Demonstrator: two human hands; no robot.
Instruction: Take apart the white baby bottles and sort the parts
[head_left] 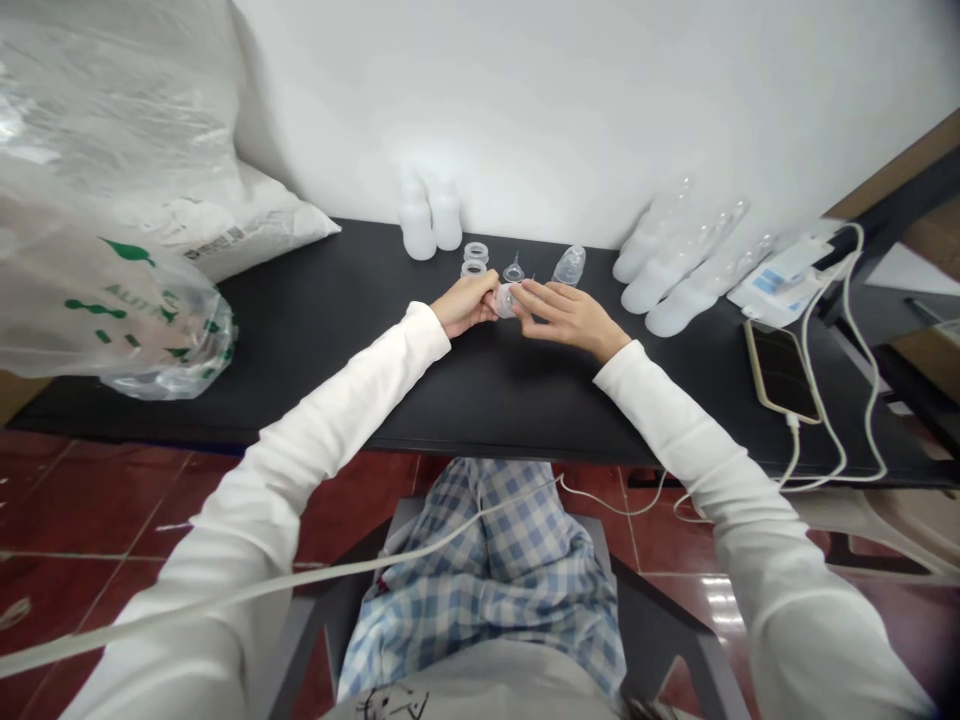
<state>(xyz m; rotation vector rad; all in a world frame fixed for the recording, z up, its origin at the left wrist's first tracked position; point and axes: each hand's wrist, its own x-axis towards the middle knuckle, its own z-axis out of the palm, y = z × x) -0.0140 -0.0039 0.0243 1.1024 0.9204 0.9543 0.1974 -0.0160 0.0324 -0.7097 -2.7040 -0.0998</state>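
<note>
My left hand (470,303) pinches a small translucent bottle collar ring (505,301) above the black table. On the ring's right side, the fingertips of my right hand (564,316) grip it too, with the thumb below. Whether a nipple sits inside the ring is too small to tell. Just beyond my left hand are more collar rings (475,252), lying one behind the other. A clear bottle nipple (514,268) stands behind the held ring, and another is partly hidden by my right hand. Further right a clear bottle cap (570,265) rests on the table.
Two white baby bottles (418,225) stand against the wall. Several capped bottles (679,308) stand at the right, near a paper packet (784,275) and a phone (781,368) on a white cable. Large plastic bags (112,280) cover the table's left end.
</note>
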